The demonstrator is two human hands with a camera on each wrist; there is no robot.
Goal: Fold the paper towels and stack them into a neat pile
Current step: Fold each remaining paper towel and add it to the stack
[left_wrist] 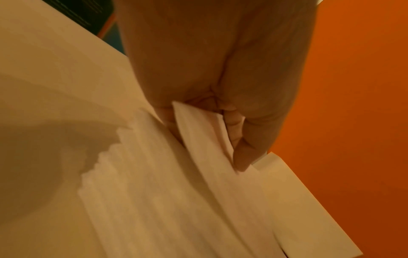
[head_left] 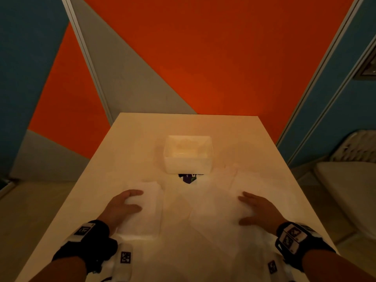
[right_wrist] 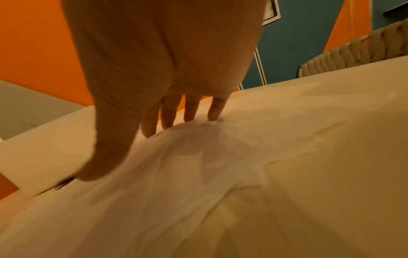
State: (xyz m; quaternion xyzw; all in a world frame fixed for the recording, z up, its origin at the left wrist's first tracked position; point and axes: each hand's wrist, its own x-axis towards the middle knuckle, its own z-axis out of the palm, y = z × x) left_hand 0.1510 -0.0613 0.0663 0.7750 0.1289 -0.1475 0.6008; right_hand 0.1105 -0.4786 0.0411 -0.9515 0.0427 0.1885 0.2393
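No readable text anywhere.

Black-and-white square code tags (head_left: 125, 257) sit on the white blocks of both wristbands; they show patterns only, no letters or numbers. Just in front of the tub (head_left: 188, 153), a dark purple and green printed scrap (head_left: 188, 177) peeks out between the tub and the paper towels (head_left: 203, 220); whatever is printed on it is too small and blurred to make out. A framed plate (head_left: 368, 68) hangs on the blue wall, far to the right of the tub, and its face cannot be read.
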